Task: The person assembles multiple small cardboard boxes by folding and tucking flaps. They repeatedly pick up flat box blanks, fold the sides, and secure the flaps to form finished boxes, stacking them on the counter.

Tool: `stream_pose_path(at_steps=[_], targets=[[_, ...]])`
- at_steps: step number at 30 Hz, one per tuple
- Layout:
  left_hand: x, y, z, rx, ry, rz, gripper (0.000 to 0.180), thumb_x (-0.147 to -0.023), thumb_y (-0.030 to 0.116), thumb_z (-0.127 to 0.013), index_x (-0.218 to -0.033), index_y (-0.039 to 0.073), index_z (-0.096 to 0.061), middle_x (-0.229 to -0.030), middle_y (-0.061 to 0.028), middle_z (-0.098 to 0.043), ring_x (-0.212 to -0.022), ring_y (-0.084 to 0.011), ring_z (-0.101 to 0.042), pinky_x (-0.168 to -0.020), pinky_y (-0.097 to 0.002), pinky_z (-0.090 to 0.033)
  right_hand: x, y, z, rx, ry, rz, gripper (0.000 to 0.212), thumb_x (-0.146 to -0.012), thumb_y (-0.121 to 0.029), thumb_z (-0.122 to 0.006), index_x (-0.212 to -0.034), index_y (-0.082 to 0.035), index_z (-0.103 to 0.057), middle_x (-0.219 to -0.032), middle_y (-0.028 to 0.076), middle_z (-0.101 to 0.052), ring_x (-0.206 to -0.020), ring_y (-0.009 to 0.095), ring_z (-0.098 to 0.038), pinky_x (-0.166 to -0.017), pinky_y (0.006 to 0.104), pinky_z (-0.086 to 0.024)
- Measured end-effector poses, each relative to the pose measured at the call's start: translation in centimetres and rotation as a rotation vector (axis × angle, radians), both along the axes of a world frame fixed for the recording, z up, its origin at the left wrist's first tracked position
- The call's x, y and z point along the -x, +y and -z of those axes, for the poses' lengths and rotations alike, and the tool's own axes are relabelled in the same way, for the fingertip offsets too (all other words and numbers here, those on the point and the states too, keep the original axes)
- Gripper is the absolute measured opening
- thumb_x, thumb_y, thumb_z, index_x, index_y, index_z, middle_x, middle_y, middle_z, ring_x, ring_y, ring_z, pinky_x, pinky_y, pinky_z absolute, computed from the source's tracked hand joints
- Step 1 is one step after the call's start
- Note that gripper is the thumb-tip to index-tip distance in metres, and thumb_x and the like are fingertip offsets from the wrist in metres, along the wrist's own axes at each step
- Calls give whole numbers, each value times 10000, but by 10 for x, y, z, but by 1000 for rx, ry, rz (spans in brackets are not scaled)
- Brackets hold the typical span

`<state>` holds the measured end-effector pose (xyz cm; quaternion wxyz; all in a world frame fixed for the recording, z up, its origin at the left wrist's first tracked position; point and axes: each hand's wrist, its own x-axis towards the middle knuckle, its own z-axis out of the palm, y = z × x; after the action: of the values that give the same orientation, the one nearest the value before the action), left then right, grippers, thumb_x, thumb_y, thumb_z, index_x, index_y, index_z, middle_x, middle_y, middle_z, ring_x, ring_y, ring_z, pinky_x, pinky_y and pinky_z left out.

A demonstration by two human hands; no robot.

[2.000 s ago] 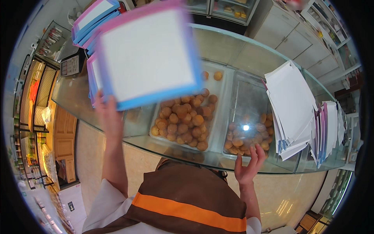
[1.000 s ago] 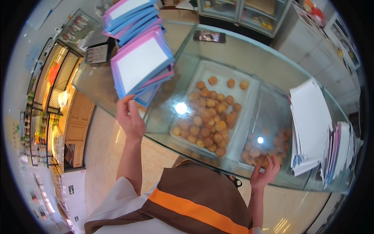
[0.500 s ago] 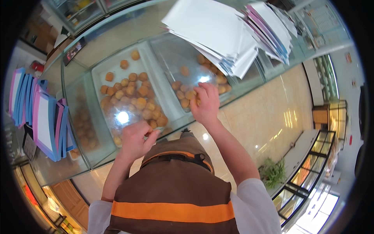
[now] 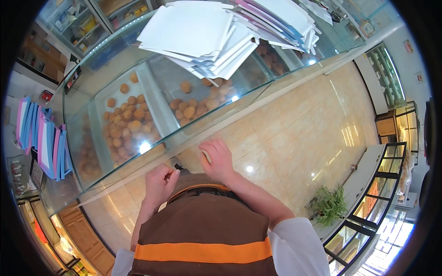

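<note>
In front of my apron, above the floor by the counter's near edge, my left hand [image 4: 159, 183] is closed, its thumb pressed against the bent index finger. Whatever lies inside it, if anything, is hidden. To its right, my right hand [image 4: 218, 161] has loosely curled fingers with the thumb apart, and no object shows in it. Both hands are off the glass counter [image 4: 202, 120]. Under its glass, round golden-brown baked pieces [image 4: 133, 125] are heaped in a white tray [image 4: 149, 89], with more in the section to the right [image 4: 189, 111].
Stacked flat white boxes or cards [image 4: 189, 30] and pink-and-blue ones [image 4: 271, 20] lie on the counter. More pink-and-blue folded boxes [image 4: 46, 142] stand at its left end. A tiled floor [image 4: 271, 152], a green plant [image 4: 328, 202] and black-framed display cases [image 4: 363, 202] are to the right.
Both hands have drawn back from over the glass toward my body, the right one moving left and nearer. The view has shifted, showing more floor in front of the counter.
</note>
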<state>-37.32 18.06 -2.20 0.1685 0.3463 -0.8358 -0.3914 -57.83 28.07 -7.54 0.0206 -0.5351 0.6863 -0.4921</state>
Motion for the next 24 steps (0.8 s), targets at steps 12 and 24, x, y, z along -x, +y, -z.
stream_pose_path(at_steps=[12,24], targets=[[215,84,-13,109,-22,522,208,-902,233,-706,-785,72,-647,-734,-77,-625,-657,-287,-618,-585,-391,-479,128,206,45,-345,-382,472,144,-895,-72,-682,-1036,-42,-679,-930,108,-719,-827,224,-713,-748,336,-565],[504,95,11,73,136,707,196,-885,218,-712,-768,81,-636,-722,-74,-617,-670,-303,-611,-591,-415,-470,360,262,70,-271,-324,695,146,-893,-62,-678,-1036,-35,-691,-924,128,-716,-796,253,-711,-666,357,-557]])
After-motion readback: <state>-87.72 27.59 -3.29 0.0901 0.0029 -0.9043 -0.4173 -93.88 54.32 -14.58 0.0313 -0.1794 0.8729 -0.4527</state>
